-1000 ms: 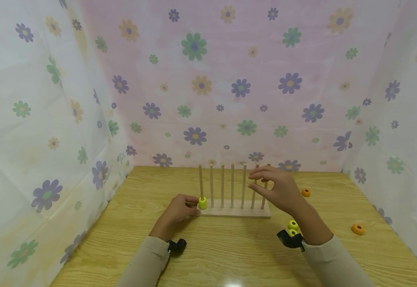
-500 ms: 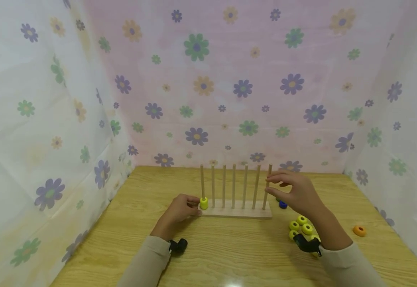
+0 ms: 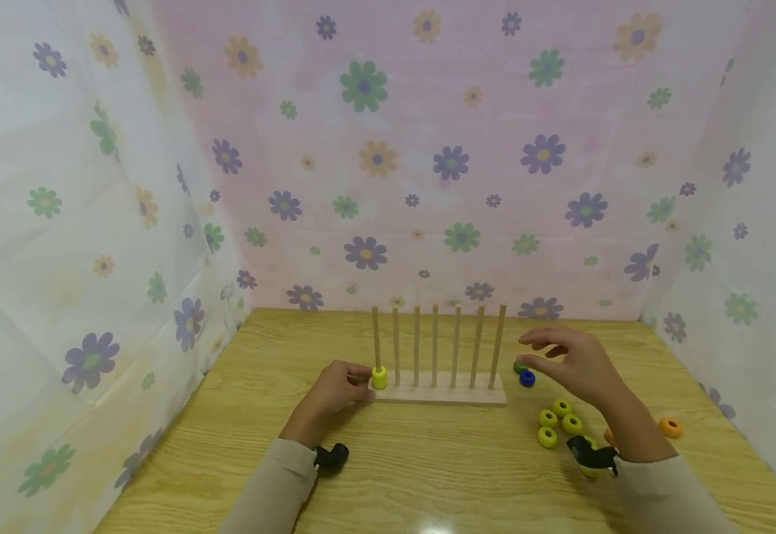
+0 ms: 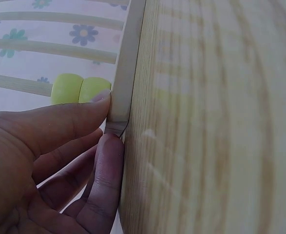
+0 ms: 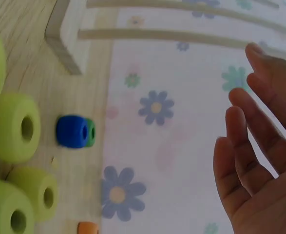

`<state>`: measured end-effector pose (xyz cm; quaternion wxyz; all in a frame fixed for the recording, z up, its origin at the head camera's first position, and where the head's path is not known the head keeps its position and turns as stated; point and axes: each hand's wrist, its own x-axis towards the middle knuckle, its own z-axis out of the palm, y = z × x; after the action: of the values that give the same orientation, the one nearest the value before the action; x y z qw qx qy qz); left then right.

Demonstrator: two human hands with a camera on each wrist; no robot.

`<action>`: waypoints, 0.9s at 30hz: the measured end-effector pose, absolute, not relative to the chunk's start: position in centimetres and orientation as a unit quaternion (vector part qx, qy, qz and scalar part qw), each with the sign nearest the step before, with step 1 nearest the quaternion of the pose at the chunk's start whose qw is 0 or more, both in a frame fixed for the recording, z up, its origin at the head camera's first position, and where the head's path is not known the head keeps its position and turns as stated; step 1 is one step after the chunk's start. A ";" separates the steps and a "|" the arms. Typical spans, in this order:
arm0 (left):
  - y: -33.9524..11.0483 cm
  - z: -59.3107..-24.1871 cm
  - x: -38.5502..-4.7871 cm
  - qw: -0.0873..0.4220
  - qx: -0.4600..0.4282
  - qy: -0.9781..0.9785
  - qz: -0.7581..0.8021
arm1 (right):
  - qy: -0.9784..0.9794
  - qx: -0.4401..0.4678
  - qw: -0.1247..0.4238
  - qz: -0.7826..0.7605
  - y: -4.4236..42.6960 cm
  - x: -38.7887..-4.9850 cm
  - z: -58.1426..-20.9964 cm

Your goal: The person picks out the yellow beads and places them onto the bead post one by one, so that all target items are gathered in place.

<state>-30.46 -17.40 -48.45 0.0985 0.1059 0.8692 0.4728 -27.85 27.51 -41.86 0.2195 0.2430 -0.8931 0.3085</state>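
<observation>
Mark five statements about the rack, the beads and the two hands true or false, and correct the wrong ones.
1. The wooden rack has seven upright pegs. True.
2. The right hand holds the blue bead. False: it holds nothing, and the bead lies on the table.
3. Two yellow beads are stacked on the leftmost peg. True.
4. The green bead is threaded on a peg. False: it lies on the table beside the blue bead.
5. The left hand touches the rack's left end. True.
</observation>
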 end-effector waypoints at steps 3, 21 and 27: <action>-17.4 -48.4 -30.4 0.099 0.108 0.868 0.475 | -0.900 0.227 0.181 0.325 28.6 -28.2 -42.4; -17.4 -48.3 -30.4 0.100 0.107 0.866 0.478 | -0.862 0.213 -0.073 0.454 35.5 -29.3 -46.1; -17.4 -48.4 -30.4 0.097 0.105 0.868 0.475 | -0.832 0.244 -0.147 0.475 36.8 -29.6 -47.0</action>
<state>-30.36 -17.36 -48.38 0.0974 0.1045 0.8681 0.4754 -29.59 36.81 -46.96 -0.1470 0.2438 -0.8325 0.4754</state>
